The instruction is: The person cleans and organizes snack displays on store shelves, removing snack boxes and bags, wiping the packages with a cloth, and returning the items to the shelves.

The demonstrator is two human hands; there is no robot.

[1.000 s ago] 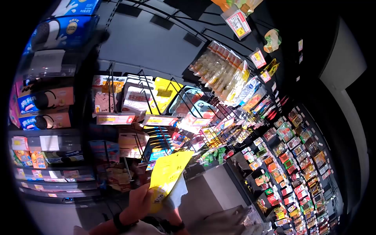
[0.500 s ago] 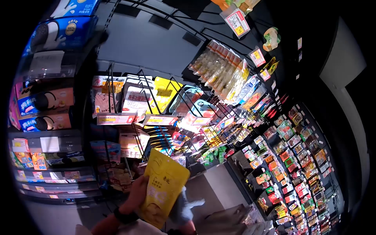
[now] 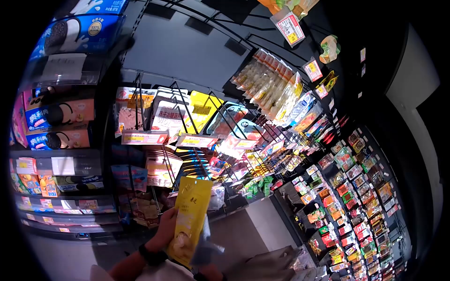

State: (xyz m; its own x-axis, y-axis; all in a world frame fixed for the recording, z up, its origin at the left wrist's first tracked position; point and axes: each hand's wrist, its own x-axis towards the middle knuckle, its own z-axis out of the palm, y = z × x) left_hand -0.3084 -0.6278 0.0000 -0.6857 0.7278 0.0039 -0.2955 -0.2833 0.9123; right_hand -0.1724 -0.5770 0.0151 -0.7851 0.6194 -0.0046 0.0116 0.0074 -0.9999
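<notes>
My left hand [image 3: 164, 232], with a dark band at its wrist, grips the left edge of a yellow snack pouch [image 3: 192, 213]. The pouch is held upright and turned partly sideways, with dark lettering near its top and a picture of pale food low down. Close behind its lower right side is my right hand [image 3: 206, 250], a blurred grey-blue shape above a bit of forearm. Its fingers do not show clearly, and I cannot tell whether it touches the pouch.
Wire racks ahead hold white pouches [image 3: 169, 117], yellow pouches [image 3: 205, 110] and hanging clear packets [image 3: 269, 84]. Boxes of cookies [image 3: 58, 114] fill the left shelves. Many small packets [image 3: 344, 196] line the right shelves. Price tags [image 3: 145, 138] project from the rack front.
The yellow pouch has turned and now looks narrower. My right hand has moved left, closer behind it. The shelves have shifted slightly right in view.
</notes>
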